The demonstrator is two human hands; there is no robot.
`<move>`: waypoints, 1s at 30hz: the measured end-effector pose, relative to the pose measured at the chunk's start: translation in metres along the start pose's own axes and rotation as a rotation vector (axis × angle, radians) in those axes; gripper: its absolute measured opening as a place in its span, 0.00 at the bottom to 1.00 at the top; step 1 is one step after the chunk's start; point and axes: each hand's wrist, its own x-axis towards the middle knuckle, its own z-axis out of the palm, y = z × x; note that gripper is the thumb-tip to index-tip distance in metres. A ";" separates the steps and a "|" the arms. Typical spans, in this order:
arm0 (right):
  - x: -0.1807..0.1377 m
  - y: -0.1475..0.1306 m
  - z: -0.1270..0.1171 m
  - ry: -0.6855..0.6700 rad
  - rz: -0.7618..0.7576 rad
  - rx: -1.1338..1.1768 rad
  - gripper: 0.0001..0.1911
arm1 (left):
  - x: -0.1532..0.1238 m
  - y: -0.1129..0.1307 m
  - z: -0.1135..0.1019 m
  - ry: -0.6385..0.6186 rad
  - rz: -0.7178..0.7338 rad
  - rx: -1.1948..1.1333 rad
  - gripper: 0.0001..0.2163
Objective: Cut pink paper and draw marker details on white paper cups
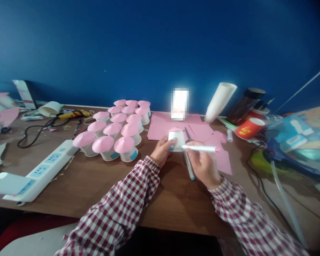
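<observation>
My left hand [161, 150] is closed round a white paper cup [177, 137] with a pink paper cone top. Between the fingers of my right hand [202, 161] is a white marker pen [202, 148] with a pink end, its other end up against the cup's side. Whether the tip touches the cup, I cannot tell. Below the cup, a pen with a blue end [190, 168] lies on the table. Pink paper sheets [160, 125] are spread behind my hands. To the left stand several paper cups with pink cone tops [120, 128].
A white power strip [46, 167] lies at the left, near a yellow-handled tool [72, 114]. Behind, a bright pixelated rectangle [180, 104] stands upright. A leaning stack of white cups [220, 101], a red cup [250, 128], a dark bottle [246, 104] and a blue glue gun [285, 156] occupy the right.
</observation>
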 end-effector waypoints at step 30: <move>-0.002 0.001 0.000 0.030 0.076 0.016 0.06 | -0.001 0.002 0.001 0.000 0.002 0.012 0.17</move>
